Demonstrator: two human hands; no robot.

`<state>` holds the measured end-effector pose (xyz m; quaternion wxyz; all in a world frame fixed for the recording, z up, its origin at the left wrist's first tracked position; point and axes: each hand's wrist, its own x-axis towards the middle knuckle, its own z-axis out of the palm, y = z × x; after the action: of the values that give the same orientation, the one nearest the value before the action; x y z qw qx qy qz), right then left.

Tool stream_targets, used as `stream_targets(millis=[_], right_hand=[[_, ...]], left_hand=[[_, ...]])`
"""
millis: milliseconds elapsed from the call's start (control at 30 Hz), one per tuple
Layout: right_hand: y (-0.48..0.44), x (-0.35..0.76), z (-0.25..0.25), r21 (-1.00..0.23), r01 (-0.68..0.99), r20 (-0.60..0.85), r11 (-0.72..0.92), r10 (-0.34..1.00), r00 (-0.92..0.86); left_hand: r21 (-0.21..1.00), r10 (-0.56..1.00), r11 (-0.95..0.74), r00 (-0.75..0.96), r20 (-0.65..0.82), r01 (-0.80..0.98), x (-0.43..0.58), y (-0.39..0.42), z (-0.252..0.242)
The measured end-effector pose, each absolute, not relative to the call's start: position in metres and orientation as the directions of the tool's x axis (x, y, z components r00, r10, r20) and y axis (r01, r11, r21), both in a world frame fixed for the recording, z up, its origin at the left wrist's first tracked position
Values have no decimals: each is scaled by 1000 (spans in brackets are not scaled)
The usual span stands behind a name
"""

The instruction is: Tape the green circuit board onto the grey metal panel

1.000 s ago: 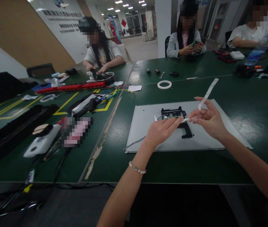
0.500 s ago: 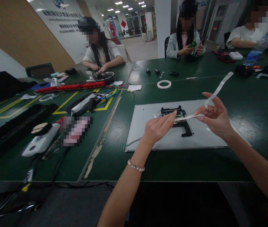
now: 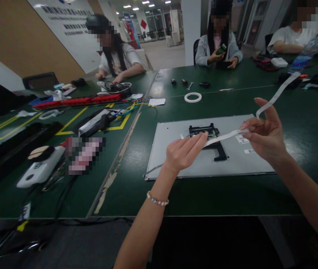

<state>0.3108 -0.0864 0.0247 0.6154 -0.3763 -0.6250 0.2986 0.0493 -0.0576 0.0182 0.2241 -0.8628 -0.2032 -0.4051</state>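
A white strip of tape (image 3: pixel 226 136) stretches between my two hands above a pale flat panel (image 3: pixel 159 140). My left hand (image 3: pixel 185 151) pinches its left end, fingers pressed together. My right hand (image 3: pixel 268 138) grips the strip between thumb and fingers, and the strip's free end curls up past the raised finger to the upper right. Under the strip, on the panel, lies a black bracket (image 3: pixel 220 151) with a circuit board, partly hidden by my left hand. Labels show on the panel near my right hand.
Beyond the panel lie a white tape roll (image 3: pixel 193 98), a small wrench (image 3: pixel 190 86) and dark small parts (image 3: pixel 204 84). To the left are a white device (image 3: pixel 39 168), a long black tray (image 3: pixel 15 149) and cables. Several people sit across the table; a plastic bottle (image 3: pixel 306 56) stands far right.
My right hand has moved right, away from my left, so a longer stretch of tape spans between them. Across the table, a person's hands have lowered and moved apart.
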Motion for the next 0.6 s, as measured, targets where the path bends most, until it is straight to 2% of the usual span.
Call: stream_targets(millis=[267, 500, 600], right_hand=[[-86, 310, 25, -828, 97, 557, 552, 829, 37], [-86, 312, 25, -844, 107, 530, 526, 848, 12], [-84, 310, 23, -854, 95, 512, 512, 859, -23]], left_hand=[[-253, 189, -780, 601, 777, 573, 46, -58, 20], [-224, 167, -766, 523, 836, 602, 48, -56, 21], [-178, 233, -750, 507, 830, 637, 54, -53, 22]])
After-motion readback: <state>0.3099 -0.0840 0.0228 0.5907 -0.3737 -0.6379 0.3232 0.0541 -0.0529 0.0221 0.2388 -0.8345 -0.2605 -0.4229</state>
